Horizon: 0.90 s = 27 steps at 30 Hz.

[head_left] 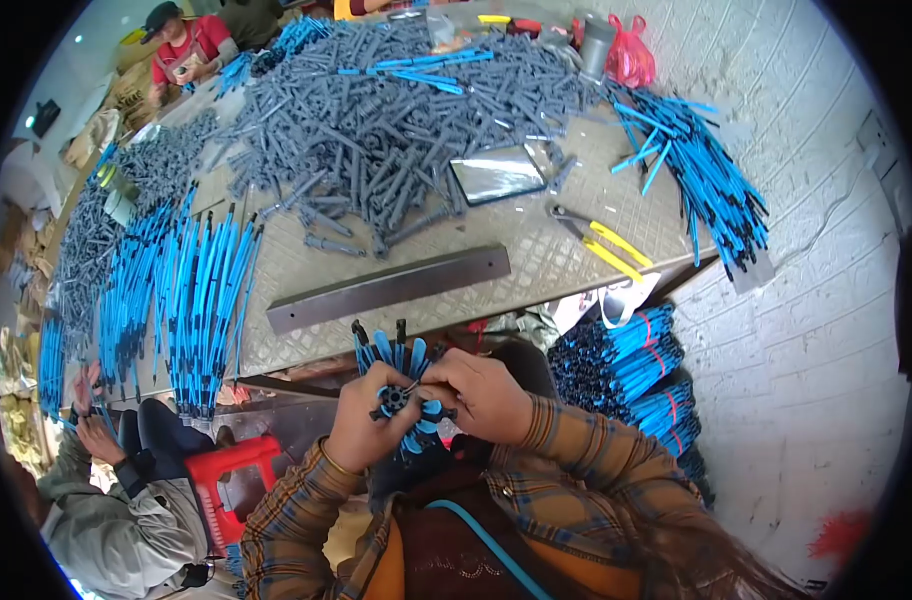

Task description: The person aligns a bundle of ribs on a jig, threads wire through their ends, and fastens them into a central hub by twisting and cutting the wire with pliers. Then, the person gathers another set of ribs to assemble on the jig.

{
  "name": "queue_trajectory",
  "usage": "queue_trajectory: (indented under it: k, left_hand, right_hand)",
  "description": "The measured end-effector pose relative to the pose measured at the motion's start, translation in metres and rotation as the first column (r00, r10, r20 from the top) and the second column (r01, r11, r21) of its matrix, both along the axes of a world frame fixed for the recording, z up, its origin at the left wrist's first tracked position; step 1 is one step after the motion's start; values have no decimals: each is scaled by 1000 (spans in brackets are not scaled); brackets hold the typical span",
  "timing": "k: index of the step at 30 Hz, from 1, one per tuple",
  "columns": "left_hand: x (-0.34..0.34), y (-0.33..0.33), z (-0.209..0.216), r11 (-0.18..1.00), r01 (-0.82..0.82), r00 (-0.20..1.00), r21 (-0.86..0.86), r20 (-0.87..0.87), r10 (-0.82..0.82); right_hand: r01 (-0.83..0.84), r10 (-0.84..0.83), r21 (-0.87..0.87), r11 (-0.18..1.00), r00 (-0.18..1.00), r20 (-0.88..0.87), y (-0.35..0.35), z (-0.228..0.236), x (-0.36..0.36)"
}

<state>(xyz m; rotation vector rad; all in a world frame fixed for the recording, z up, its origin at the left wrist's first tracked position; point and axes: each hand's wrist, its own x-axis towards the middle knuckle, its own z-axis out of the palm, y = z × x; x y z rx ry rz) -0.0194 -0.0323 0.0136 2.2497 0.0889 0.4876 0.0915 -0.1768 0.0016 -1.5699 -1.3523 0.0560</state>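
My left hand is closed around a bunch of blue strips with black ends. A round black ribbed piece shows end-on at the top of that grip. Blue strips stick out below it, and more black-tipped ends rise beyond my fingers. My right hand meets the left one at the bunch, its thumb and fingers pinched at the side of the black piece. What exactly those right fingertips hold is hidden. Both hands are over my lap, just off the table's near edge.
On the table lie a dark metal bar, yellow-handled pliers, a shiny rectangular plate, a heap of grey plastic parts and blue strips. Tied blue bundles are stacked right. A co-worker sits left beside a red stool.
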Motion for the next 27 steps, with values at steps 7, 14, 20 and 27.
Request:
queue_trajectory:
  k: [7, 14, 20, 27]
  left_hand:
    - [-5, 1, -1, 999, 26, 999, -39, -31, -27]
    - [-12, 3, -1, 997, 60, 998, -42, -23, -61]
    - [-7, 1, -6, 993, 104, 994, -56, -41, -106]
    - [3, -11, -4, 991, 90, 994, -96, -61, -96]
  right_hand:
    - [-59, 68, -105, 993, 994, 88, 2, 8, 0]
    - [-217, 225, -62, 974, 908, 355, 9, 17, 10]
    - [-208, 202, -279, 938, 978, -49, 6, 16, 4]
    - [-171, 31, -211, 962, 841, -541, -4, 0, 7]
